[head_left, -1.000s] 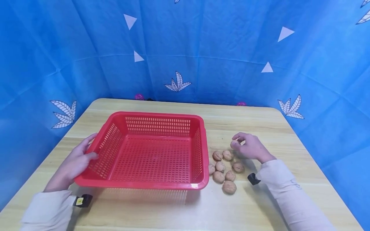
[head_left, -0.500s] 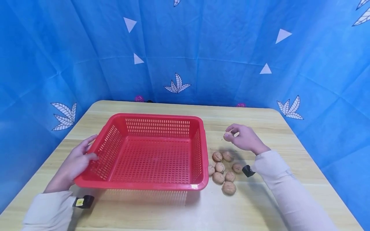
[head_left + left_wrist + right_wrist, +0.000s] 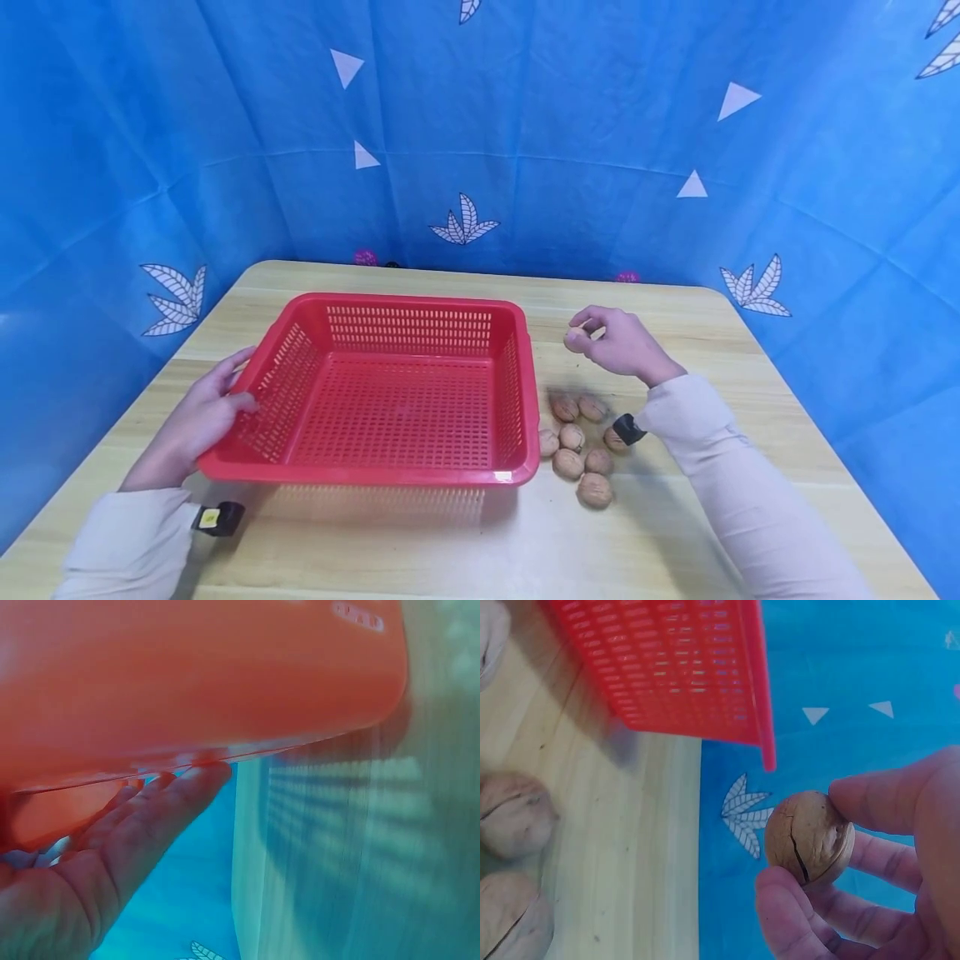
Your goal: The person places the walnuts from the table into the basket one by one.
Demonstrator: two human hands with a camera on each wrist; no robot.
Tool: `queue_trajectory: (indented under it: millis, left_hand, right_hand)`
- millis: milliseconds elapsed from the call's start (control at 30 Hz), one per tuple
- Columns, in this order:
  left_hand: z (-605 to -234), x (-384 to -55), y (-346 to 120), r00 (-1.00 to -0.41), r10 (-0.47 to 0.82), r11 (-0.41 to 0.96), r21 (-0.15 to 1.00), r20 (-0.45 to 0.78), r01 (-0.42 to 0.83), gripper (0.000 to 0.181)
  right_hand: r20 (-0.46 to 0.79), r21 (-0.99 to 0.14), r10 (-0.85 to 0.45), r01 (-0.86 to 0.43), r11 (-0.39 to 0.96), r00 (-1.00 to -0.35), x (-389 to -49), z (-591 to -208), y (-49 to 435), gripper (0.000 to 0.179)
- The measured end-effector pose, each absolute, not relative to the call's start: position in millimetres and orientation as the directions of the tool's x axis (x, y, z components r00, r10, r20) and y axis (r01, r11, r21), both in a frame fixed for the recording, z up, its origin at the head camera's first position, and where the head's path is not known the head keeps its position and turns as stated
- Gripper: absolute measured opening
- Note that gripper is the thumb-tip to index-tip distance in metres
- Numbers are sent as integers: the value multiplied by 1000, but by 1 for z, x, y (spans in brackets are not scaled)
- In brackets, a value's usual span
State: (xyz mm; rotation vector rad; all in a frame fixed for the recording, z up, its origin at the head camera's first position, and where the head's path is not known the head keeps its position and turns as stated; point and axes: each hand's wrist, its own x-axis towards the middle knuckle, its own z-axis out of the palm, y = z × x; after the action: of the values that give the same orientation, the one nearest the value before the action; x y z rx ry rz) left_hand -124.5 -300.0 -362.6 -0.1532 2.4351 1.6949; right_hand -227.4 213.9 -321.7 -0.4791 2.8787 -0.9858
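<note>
A red plastic basket point(image 3: 517, 392) with slotted walls and a mesh floor stands left of centre, with nothing inside. My left hand point(image 3: 198, 421) grips its left rim, thumb over the edge; in the left wrist view the fingers point(image 3: 161, 810) lie under the basket's side point(image 3: 202, 697). A cracked walnut point(image 3: 808, 838) is pinched between the thumb and fingers of my right hand point(image 3: 621, 343), raised above the table to the right of the basket. Several more walnuts point(image 3: 595, 491) lie on the table beside the basket's right wall, below the right hand.
The pale wooden table point(image 3: 360, 558) has rounded far corners. A blue patterned curtain point(image 3: 480, 108) hangs behind it and along both sides. A small black device point(image 3: 628, 428) is worn at the right wrist and overlaps one walnut in the head view.
My right hand has lifted the walnut and moved it leftward and away from me, towards the basket. The left hand keeps its grip on the rim, and the basket has barely shifted.
</note>
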Motion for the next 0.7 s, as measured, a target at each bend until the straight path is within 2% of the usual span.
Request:
queue_trajectory:
  millis: [700]
  left_hand:
    - [-360,-122,-297,-981,17,345,922,-193,-175,85]
  right_hand:
    - [68,-668,-351,-304,679,-934,-232,-307,173,31]
